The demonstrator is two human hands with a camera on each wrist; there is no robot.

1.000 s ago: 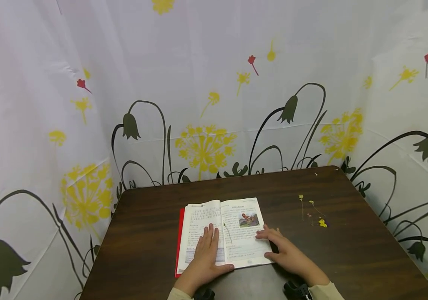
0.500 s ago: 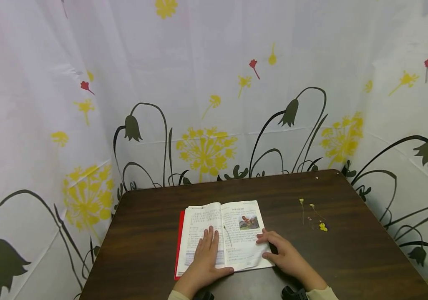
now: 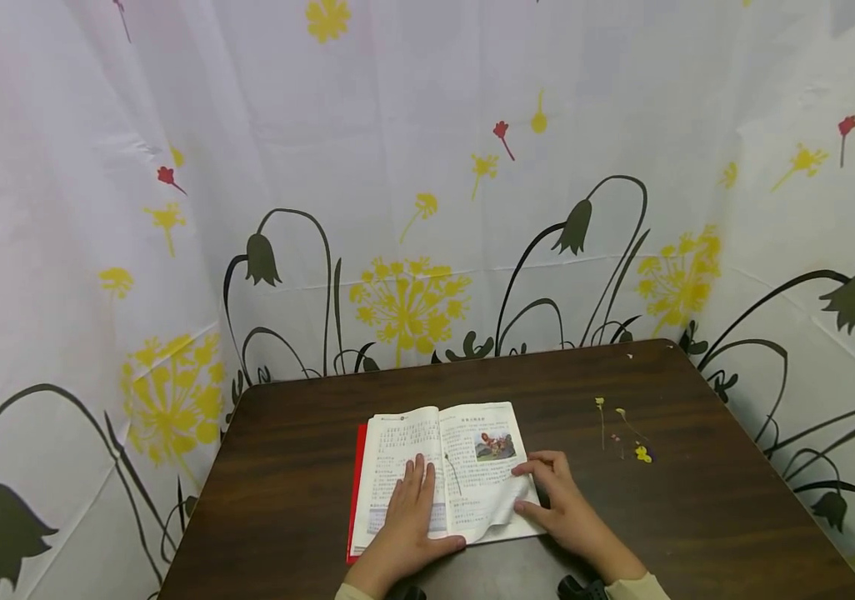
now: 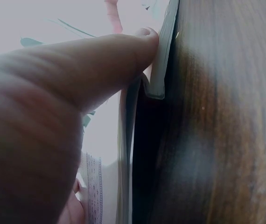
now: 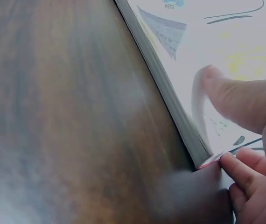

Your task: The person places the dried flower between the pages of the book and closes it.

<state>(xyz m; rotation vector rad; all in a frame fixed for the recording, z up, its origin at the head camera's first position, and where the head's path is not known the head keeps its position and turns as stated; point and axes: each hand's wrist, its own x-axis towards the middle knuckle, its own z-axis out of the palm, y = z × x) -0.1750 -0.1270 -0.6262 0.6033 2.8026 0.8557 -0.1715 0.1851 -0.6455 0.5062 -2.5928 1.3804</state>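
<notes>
An open book [image 3: 399,433] with a red cover edge lies on the dark table. My left hand [image 3: 414,508] rests flat on its left page, fingers straight, thumb across the bottom of the spine. In the left wrist view that thumb [image 4: 100,65] presses on the pages. At the right page's outer edge, my right hand [image 3: 564,504] holds the page between bent fingers and thumb; the page's lower corner [image 3: 501,507] curls up. The right wrist view shows the thumb [image 5: 226,95] against the bulging page. A thin dried flower [image 3: 452,473] lies on the right page near the spine.
Several small dried flowers lie on the table to the right, among them a thin-stemmed one [image 3: 601,421] and a yellow and purple one [image 3: 643,453]. The wooden table [image 3: 292,467] reaches back to a white curtain [image 3: 397,125] with printed flowers.
The right page's lower corner has risen and curled toward the spine under my right hand, whose fingers have bent more. My left hand has stayed in place.
</notes>
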